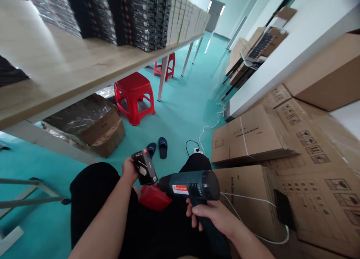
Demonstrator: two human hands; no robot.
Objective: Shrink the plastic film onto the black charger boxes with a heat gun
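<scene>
1. The thin black cardboard box with a white picture [144,167] was in the bare left hand [129,171]; call this box the middle of a clock, with twelve at the top of the view; the left hand was near nine, its fingers closed round the box's edge.

2. The bare right hand [206,214] was at four o'clock; its fingers curled round the handle of a dark blue gun-shaped tool with an orange and white label [191,184]; I could not tell if they squeezed a trigger.

3. The tool's dark round nozzle [162,184] was also at four, right beside the box's bottom corner; I could not tell if they touched; a red plastic thing [154,199], partly hidden, was at five, lower down in the view.

4. The tool looked like a hot-air gun, so the step seemed to be warming the box, maybe to make a clear wrap go tight; I could not see if hot air was blowing, or if the box had a wrap on.

5. The next move seemed to call for turning the box bit by bit, so each side got its share of air; the left fingers needed to be well away from the nozzle.
</scene>
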